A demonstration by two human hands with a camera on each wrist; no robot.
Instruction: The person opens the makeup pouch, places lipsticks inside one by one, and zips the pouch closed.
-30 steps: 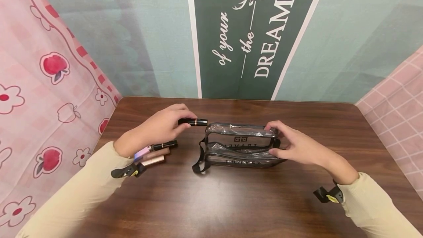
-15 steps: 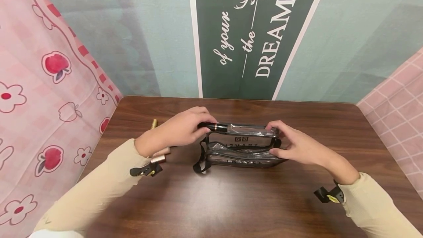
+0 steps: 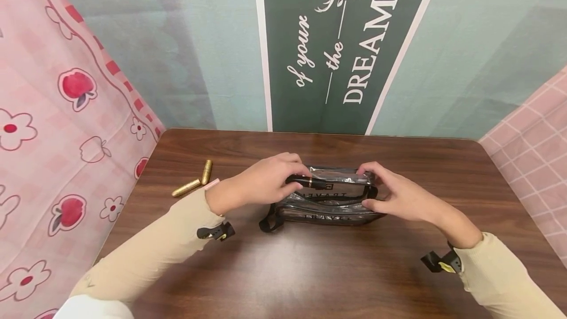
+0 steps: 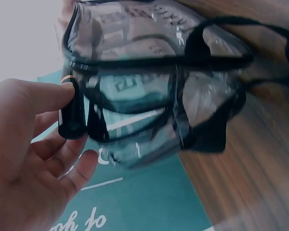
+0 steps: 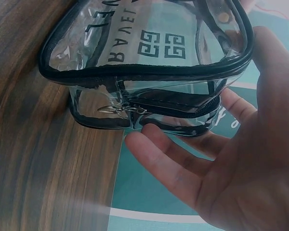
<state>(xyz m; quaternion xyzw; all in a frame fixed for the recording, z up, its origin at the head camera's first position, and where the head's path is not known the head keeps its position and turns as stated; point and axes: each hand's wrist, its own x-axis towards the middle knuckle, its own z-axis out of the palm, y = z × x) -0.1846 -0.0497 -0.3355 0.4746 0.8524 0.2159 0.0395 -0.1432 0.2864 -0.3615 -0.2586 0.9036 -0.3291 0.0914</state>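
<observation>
In the head view my left hand pinches a black cosmetic tube with a gold band between thumb and fingers. The tube lies level over the mouth of a clear travel pouch with black trim. Seen from the left wrist, the tube is beside the pouch's black zipper edge. At the pouch's right end, my right hand grips the rim and keeps the top spread. The right wrist view has that hand's fingers near the metal zipper pull.
Two gold tubes lie on the wooden table at the left. A pink stick shows partly behind the left forearm, which hides whatever lies under it. The pouch's black strap loops out at its left end.
My left hand has carried the black tube rightward from beside the pouch to over its opening. The gold tubes have come into sight behind the forearm. My right hand has stayed put.
</observation>
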